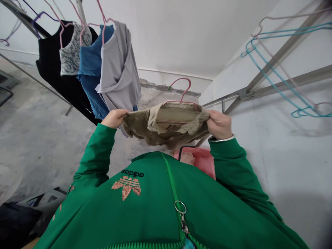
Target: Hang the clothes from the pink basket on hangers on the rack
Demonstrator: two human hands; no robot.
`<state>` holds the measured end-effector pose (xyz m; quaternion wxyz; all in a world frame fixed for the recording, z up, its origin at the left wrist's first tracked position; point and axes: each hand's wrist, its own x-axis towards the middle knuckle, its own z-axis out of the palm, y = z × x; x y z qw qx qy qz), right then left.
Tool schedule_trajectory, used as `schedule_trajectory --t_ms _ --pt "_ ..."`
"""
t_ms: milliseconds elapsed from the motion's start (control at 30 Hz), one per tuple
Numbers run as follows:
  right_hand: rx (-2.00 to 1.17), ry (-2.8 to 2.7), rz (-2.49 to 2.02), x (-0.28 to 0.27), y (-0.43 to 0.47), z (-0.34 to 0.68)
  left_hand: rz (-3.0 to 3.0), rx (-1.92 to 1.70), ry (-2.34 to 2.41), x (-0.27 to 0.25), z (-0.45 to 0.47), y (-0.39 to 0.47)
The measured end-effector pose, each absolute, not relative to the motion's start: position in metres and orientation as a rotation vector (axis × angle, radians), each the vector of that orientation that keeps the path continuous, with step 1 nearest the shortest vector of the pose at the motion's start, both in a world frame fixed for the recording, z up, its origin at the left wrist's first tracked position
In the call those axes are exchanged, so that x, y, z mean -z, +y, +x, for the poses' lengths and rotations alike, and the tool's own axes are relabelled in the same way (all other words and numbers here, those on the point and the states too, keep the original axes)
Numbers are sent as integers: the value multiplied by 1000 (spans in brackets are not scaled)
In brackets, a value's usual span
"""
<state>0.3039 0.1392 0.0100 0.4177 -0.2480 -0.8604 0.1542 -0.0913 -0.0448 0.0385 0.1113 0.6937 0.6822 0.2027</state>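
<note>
An olive-khaki garment point(166, 136) with a lighter collar is stretched between my two hands in front of my chest. Inside its neck sits a pink hanger point(178, 102), its hook standing up above the collar. My left hand point(114, 118) grips the garment's left end, fingers closed on the cloth. On the other side my right hand point(220, 124), with a silver bangle at the wrist, is closed on the right end. The garment's lower part hangs out of sight.
At the left a light grey shirt point(116, 65), a blue top point(92, 58), a patterned top and a black garment point(57, 58) hang on a rack. Blue hangers point(280, 79) hang on a metal frame point(243, 93) at right. Below is a pink basket point(204, 160).
</note>
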Motion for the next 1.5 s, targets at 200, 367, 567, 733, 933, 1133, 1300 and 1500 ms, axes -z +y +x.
schedule_trajectory --t_ms 200,367,567,733,933,1133,1300,1500 --pt "-410 -2151 -628 -16 136 296 2248 -807 1908 -59 -52 -39" --pt "-453 -2193 -609 -14 134 290 2326 -889 1999 -57 -7 -21" --pt "-446 -2182 -599 -9 130 286 2369 -820 2296 -49 11 -12" --pt "-433 -2186 -563 -4 130 287 2422 -910 2388 -44 8 -12" --pt "-440 -2194 -616 -2 129 287 2509 -976 2469 -46 3 -16" --pt "-438 -2187 -608 1 131 286 2600 -938 2315 -52 2 -21" --pt "-460 -2186 -528 -2 130 282 2484 -893 2239 -54 6 -19" --pt "-469 -2197 -531 -2 129 279 2324 -704 2359 -46 7 -14"
